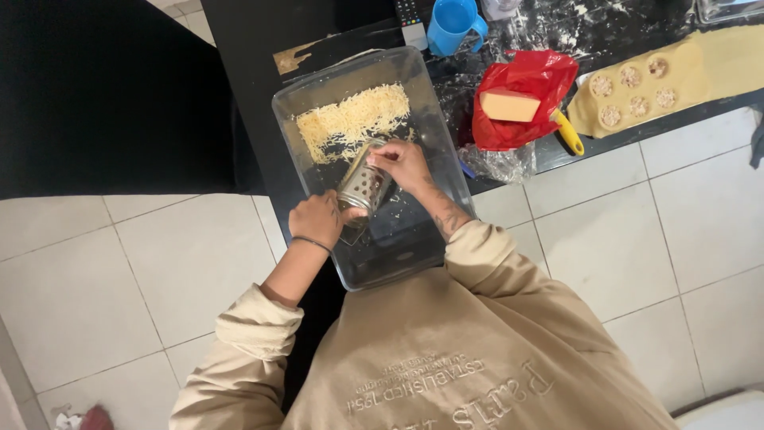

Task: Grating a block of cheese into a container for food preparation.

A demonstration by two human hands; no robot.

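Note:
A clear glass baking dish (450, 171) sits on the edge of a black counter, with a heap of grated cheese (354, 119) at its far end. A metal box grater (364, 185) lies tilted over the dish. My left hand (317, 219) grips the grater's near end. My right hand (402, 162) holds its far end, fingers pinched at the top. Both my sleeves are beige and pushed up.
A block of cheese (509, 104) rests on a red plastic bag (532, 80) right of the dish, beside a yellow handle (567, 132). Rolled dough with round fillings (637, 89) lies further right. A blue cup (454, 22) stands behind. White tiled floor (621, 239) lies below.

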